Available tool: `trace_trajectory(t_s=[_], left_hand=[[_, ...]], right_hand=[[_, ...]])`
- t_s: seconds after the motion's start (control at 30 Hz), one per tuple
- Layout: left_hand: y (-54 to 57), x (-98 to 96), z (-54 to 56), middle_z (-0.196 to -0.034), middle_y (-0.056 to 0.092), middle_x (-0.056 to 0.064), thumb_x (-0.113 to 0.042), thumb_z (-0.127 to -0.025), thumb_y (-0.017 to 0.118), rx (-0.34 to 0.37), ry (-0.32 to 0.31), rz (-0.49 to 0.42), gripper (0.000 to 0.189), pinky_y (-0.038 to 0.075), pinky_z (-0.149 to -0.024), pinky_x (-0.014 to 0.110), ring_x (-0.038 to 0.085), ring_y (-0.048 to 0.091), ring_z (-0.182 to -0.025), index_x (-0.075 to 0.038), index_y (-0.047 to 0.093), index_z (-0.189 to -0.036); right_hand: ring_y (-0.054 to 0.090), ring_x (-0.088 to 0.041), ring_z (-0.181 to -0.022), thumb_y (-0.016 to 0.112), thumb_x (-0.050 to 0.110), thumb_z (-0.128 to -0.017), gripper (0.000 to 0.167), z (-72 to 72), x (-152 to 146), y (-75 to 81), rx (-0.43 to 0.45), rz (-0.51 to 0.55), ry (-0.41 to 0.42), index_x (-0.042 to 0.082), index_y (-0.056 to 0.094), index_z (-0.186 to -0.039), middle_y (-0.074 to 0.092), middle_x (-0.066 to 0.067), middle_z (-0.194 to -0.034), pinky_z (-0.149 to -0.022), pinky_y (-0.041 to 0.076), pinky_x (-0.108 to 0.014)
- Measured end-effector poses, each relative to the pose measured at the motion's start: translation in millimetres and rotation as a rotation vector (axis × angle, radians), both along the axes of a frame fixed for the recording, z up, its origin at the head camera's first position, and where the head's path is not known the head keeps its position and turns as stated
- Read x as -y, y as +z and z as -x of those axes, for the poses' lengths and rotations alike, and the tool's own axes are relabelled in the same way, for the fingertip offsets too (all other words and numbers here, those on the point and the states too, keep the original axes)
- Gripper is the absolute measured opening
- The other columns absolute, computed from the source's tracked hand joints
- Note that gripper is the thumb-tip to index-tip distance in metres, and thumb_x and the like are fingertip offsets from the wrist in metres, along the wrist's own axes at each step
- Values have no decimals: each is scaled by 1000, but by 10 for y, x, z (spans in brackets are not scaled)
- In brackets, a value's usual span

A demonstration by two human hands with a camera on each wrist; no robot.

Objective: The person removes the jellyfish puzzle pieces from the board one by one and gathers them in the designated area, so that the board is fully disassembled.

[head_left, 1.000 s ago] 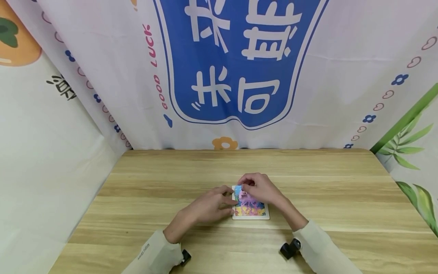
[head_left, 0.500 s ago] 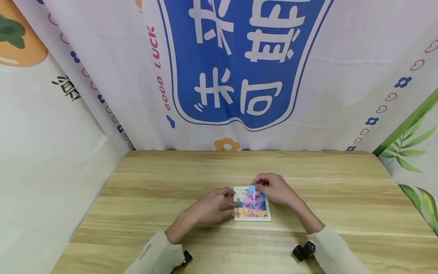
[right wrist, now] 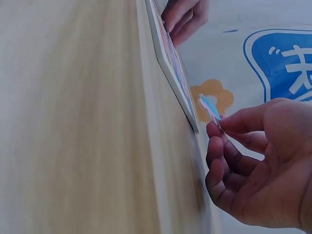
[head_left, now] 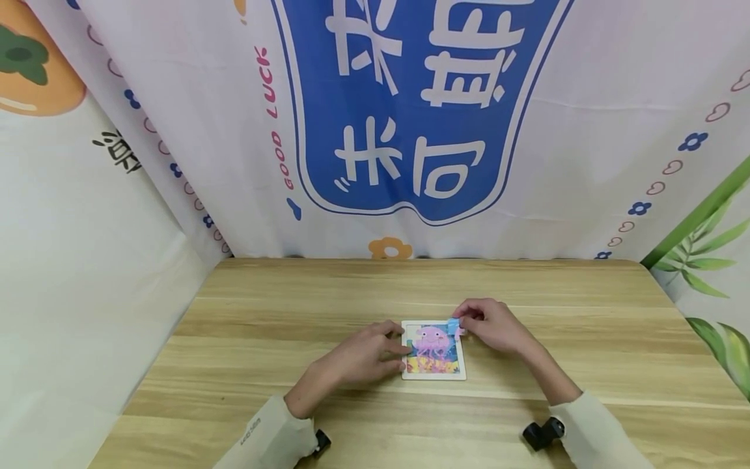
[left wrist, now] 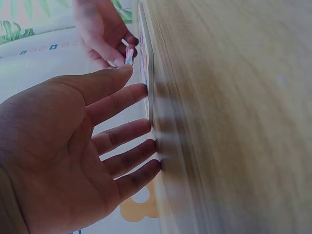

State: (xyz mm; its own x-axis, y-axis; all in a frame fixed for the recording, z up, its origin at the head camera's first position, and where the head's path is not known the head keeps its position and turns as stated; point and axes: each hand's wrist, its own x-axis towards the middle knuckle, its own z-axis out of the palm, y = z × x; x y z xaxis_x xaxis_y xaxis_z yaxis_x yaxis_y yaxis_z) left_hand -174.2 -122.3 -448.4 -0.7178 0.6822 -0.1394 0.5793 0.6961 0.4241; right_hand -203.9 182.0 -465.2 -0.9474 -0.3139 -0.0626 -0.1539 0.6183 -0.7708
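Observation:
A flat jigsaw puzzle (head_left: pixel 432 361) in a white frame lies on the table, its picture a pink jellyfish-like creature over a yellow bottom. At the upper left of the picture a pale gap shows. My left hand (head_left: pixel 370 353) has its fingers spread and nearly straight, their tips at the frame's left edge. Above the frame's upper right corner, my right hand (head_left: pixel 495 327) pinches a small blue and pink puzzle piece (right wrist: pixel 210 108) between thumb and fingers. In the right wrist view the piece is held apart from the puzzle board (right wrist: pixel 171 66).
The wooden table (head_left: pixel 281 293) surrounds the puzzle and ends at a white cloth backdrop (head_left: pixel 586 163) with a blue printed panel. A black wrist camera (head_left: pixel 543 433) sits at the right sleeve, another black camera (head_left: pixel 321 443) at the left.
My right hand has lifted the blue and pink puzzle piece from the puzzle's upper left and carried it rightward, uncovering the pale gap. The left hand has stayed at the frame's left edge.

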Motion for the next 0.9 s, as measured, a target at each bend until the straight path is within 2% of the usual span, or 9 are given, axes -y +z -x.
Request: trace_trajectory(t_s=[0.53,0.9], left_hand=[[8,-5,-16,-163,52,8,-33,-107,69,10,14,9,36,49,-121,49,30,52,-149,-18,74,-139],[8,0,-17,-161,53,7,-33,-106,70,1,21,14,35,49,-121,48,28,53,-148,-20,74,-138]], right_hand=[[57,-20,-86,61,10,-106,17,-19,-404,-51,19,-17,-38,7,76,-112,71,-5,-98,-71,48,-25],[56,-19,-86,61,8,-106,16,-88,-540,-53,3,-28,-29,5,76,-112,71,-4,-97,-71,48,-23]])
